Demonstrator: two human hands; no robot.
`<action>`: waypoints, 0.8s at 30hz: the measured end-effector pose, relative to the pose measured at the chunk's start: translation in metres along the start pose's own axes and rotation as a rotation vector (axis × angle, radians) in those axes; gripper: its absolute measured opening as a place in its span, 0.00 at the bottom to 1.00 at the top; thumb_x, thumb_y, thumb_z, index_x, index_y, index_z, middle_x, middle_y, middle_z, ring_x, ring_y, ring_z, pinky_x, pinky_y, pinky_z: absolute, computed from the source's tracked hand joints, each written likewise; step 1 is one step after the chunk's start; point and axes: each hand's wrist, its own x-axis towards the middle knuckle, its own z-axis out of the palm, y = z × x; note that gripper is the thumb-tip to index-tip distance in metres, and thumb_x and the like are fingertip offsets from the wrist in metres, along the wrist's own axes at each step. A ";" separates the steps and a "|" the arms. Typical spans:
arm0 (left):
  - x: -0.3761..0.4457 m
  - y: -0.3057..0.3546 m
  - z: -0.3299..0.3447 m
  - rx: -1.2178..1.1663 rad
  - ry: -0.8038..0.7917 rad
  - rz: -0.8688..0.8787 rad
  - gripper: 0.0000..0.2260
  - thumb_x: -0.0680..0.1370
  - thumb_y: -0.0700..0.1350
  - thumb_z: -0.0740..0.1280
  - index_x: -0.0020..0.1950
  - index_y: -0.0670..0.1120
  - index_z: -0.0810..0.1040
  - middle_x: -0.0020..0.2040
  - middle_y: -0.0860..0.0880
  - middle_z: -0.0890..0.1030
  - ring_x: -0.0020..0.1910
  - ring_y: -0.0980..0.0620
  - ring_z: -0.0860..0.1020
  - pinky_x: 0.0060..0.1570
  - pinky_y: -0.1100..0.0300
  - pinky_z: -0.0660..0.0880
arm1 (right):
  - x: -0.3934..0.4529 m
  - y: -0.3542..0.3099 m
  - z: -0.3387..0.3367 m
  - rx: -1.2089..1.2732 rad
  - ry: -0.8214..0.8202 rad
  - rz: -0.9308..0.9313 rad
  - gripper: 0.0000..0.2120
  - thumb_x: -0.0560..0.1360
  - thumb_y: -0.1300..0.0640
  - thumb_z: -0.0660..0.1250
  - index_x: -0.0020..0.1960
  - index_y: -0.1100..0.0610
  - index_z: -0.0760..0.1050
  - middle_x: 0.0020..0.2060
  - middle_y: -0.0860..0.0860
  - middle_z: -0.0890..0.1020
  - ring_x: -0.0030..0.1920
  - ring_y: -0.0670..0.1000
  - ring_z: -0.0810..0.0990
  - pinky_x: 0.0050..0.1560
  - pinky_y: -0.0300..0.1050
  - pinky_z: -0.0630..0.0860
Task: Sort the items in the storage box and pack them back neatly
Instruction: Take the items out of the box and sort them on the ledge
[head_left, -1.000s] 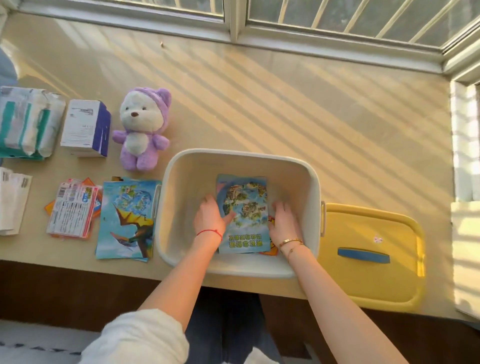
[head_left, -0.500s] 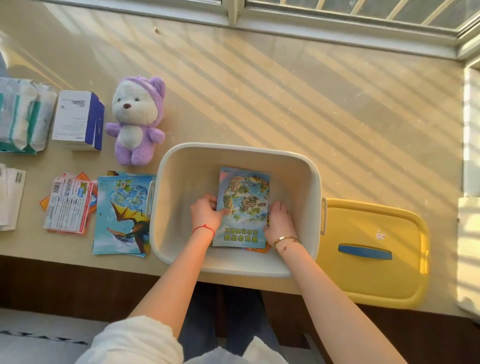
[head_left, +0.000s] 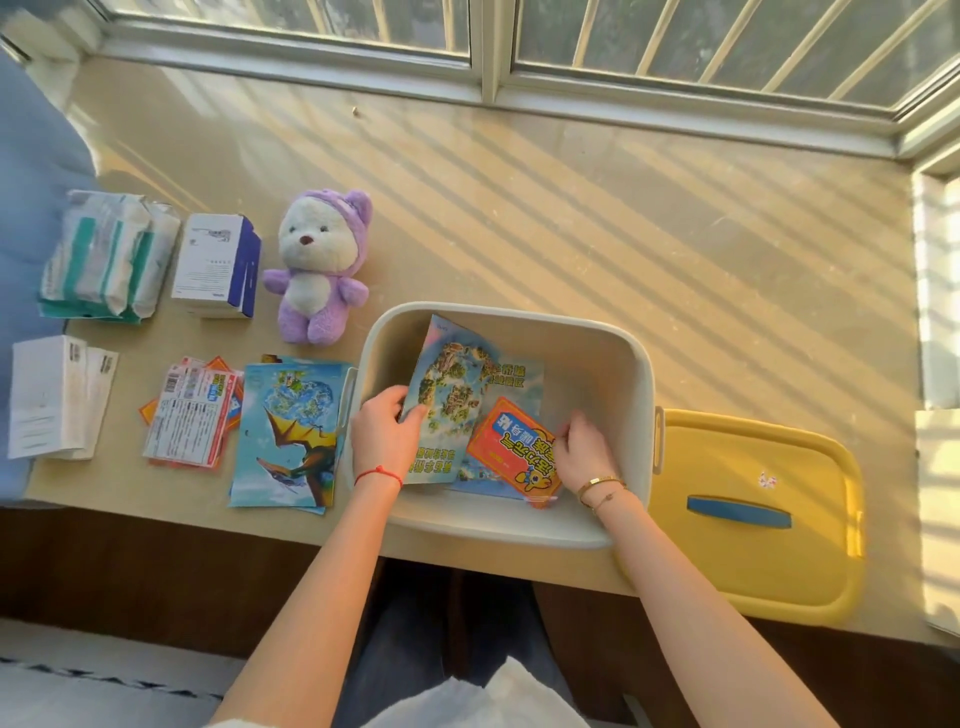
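Note:
A cream storage box (head_left: 631, 364) stands at the table's front edge. Inside it, my left hand (head_left: 387, 434) grips the left edge of a blue map booklet (head_left: 449, 395) and tilts it up toward the box's left wall. Under it lie another blue booklet (head_left: 519, 376) and an orange card pack (head_left: 511, 447). My right hand (head_left: 584, 449) pinches the orange pack's right edge. Left of the box lie a dinosaur booklet (head_left: 288, 431), a packet of cards (head_left: 189, 413) and a purple plush bear (head_left: 319, 265).
The box's yellow lid (head_left: 753, 512) with a blue handle lies right of the box. At the far left are a tissue pack (head_left: 106, 254), a white and blue carton (head_left: 218, 265) and white envelopes (head_left: 54, 395). A window frame runs along the back.
The map booklet lay flat under both hands; my left hand has now lifted it leftward, baring the orange pack and second booklet. My right hand moved onto the orange pack.

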 end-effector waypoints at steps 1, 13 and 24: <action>-0.003 0.002 -0.006 -0.019 0.009 0.014 0.04 0.75 0.44 0.69 0.48 0.46 0.80 0.41 0.50 0.83 0.41 0.53 0.79 0.41 0.61 0.75 | -0.006 -0.002 -0.006 0.107 -0.001 -0.002 0.04 0.78 0.62 0.56 0.50 0.61 0.68 0.42 0.58 0.77 0.42 0.59 0.77 0.38 0.46 0.71; -0.046 -0.004 -0.106 -0.236 0.123 -0.030 0.03 0.75 0.45 0.68 0.49 0.51 0.78 0.43 0.51 0.84 0.43 0.51 0.82 0.44 0.47 0.80 | -0.096 -0.042 -0.060 0.763 0.017 -0.186 0.21 0.73 0.72 0.64 0.63 0.57 0.69 0.53 0.54 0.82 0.54 0.52 0.81 0.54 0.50 0.79; -0.050 -0.080 -0.233 -0.261 0.271 -0.128 0.10 0.76 0.42 0.69 0.56 0.42 0.78 0.45 0.49 0.82 0.44 0.48 0.82 0.46 0.49 0.80 | -0.142 -0.187 -0.006 0.864 -0.094 -0.275 0.20 0.70 0.75 0.64 0.53 0.54 0.68 0.50 0.53 0.80 0.49 0.48 0.81 0.47 0.40 0.80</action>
